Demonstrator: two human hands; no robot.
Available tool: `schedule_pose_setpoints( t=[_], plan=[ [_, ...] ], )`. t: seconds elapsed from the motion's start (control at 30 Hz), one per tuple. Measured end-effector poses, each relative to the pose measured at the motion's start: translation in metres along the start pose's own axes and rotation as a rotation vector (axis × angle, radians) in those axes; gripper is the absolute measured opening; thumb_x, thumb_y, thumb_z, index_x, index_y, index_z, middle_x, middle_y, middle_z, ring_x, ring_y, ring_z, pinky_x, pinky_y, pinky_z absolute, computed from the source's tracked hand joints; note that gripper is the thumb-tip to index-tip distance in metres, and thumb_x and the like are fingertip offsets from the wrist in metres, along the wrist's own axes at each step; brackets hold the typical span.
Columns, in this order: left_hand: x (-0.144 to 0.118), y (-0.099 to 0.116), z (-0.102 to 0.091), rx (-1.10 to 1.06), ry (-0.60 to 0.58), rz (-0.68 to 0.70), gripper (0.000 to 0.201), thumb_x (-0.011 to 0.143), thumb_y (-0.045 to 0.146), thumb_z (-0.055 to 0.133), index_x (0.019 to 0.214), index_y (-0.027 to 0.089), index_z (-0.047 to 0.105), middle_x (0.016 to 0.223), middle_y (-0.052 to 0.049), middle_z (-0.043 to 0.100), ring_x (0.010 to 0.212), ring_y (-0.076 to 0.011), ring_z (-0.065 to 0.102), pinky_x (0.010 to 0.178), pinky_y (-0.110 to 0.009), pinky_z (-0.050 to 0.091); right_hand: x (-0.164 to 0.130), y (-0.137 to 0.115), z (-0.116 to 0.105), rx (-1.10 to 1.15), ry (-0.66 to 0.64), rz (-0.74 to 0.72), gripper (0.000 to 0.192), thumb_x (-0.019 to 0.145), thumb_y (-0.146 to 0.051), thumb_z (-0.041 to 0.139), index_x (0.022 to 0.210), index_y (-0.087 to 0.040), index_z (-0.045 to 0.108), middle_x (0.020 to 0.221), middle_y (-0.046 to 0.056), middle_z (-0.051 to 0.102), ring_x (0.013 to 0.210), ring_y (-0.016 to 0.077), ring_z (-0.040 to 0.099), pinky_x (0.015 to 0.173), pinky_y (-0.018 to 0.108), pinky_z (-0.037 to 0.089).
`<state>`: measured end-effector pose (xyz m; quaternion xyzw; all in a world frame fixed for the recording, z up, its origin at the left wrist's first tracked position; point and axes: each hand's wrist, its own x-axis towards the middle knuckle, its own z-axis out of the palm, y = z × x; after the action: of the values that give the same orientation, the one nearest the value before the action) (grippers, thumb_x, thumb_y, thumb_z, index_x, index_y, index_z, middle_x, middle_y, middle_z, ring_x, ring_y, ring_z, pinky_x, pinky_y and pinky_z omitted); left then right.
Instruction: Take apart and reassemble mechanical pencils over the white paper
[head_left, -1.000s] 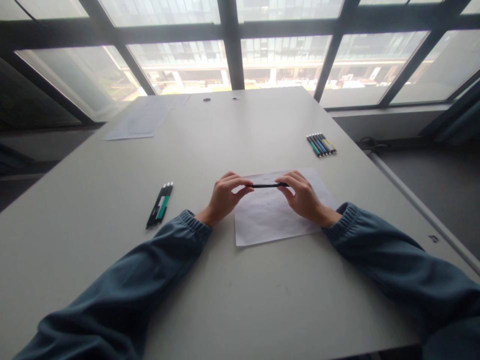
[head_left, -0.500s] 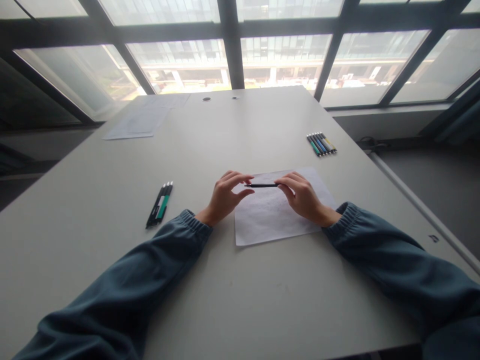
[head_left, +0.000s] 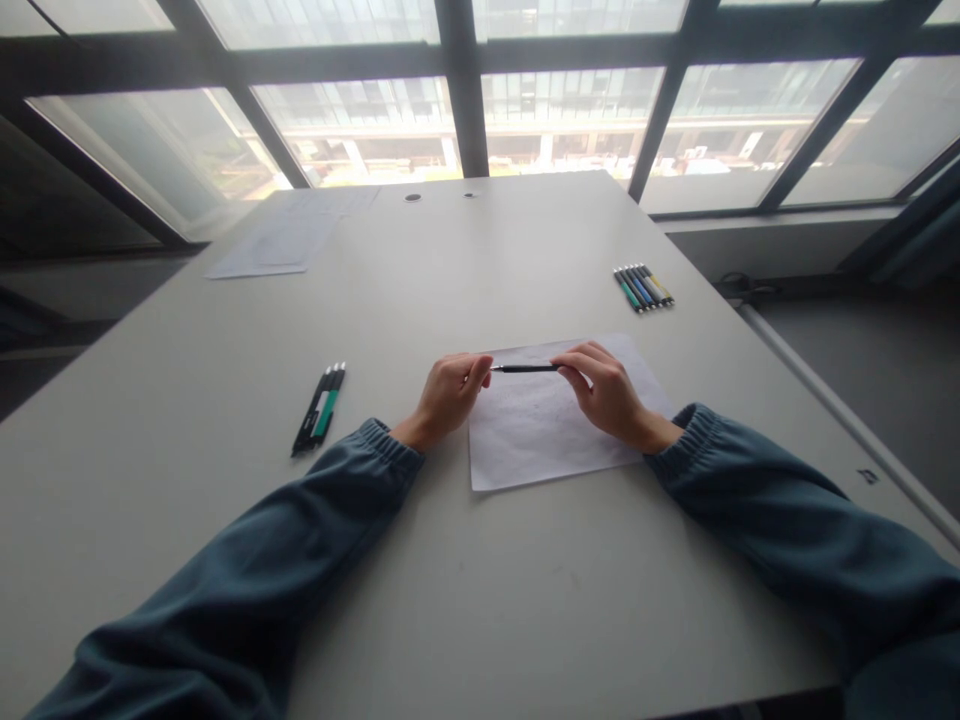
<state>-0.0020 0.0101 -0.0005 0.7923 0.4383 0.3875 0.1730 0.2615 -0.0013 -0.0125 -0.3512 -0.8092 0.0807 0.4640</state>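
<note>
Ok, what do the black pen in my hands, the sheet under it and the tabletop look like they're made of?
The black pen, gripped by the right hand, looks like plastic with a dull finish and a pale tip; too small to be sure. The sheet looks like thin white paper: flat, matte, with faint marks. The tabletop looks like smooth light grey laminate with a soft sheen from the windows, though painted board is possible.

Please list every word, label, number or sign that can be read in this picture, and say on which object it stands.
None can be read.
Sheet of paper under the hands: faint marks, too pale to read.
Papers at the far left of the table: faint, blurred.
Black pen held by the right hand: no legible print.
Pens at left and the row of pens: labels too small.
</note>
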Motion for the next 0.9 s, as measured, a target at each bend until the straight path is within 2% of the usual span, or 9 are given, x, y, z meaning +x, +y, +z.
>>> schedule_pose_setpoints(
  t=[0.33, 0.43, 0.63, 0.9],
  plan=[
    [0.0009, -0.0008, 0.0011, -0.012, -0.011, 0.054, 0.056, 0.103, 0.048, 0.048, 0.057, 0.017, 0.059, 0.053, 0.003, 0.058, 0.053, -0.0108, 0.056, 0.072, -0.027, 0.042, 0.0, -0.0011, -0.0007, -0.011, -0.009, -0.005, 0.018, 0.101, -0.023, 0.053, 0.106, -0.022, 0.07, 0.095, 0.008, 0.071, 0.091, 0.0238, 0.063, 0.082, 0.041, 0.053],
    [0.0008, -0.0004, 0.0005, -0.008, 0.0, 0.068, 0.054, 0.102, 0.046, 0.051, 0.058, 0.017, 0.06, 0.054, 0.002, 0.06, 0.055, -0.0117, 0.057, 0.07, -0.027, 0.043, 0.0, -0.0008, -0.0011, -0.01, -0.011, -0.004, 0.018, 0.101, -0.023, 0.053, 0.106, -0.021, 0.07, 0.095, 0.008, 0.071, 0.091, 0.0238, 0.063, 0.082, 0.041, 0.053],
    [0.0016, 0.0009, 0.0, -0.028, 0.042, 0.116, 0.038, 0.098, 0.044, 0.06, 0.071, 0.018, 0.068, 0.07, -0.002, 0.069, 0.068, -0.0147, 0.062, 0.067, -0.027, 0.047, 0.0003, -0.0001, -0.0012, -0.009, -0.003, 0.006, 0.018, 0.101, -0.022, 0.053, 0.105, -0.021, 0.071, 0.095, 0.008, 0.071, 0.091, 0.0238, 0.063, 0.083, 0.041, 0.053],
    [0.0017, 0.0004, 0.0028, -0.038, 0.124, 0.165, 0.021, 0.091, 0.04, 0.071, 0.09, 0.019, 0.073, 0.083, -0.004, 0.073, 0.073, -0.0144, 0.065, 0.063, -0.025, 0.051, 0.0006, -0.0006, -0.0008, -0.007, -0.006, 0.012, 0.019, 0.102, -0.023, 0.052, 0.104, -0.021, 0.071, 0.094, 0.008, 0.071, 0.091, 0.0241, 0.064, 0.083, 0.041, 0.053]
  ],
)
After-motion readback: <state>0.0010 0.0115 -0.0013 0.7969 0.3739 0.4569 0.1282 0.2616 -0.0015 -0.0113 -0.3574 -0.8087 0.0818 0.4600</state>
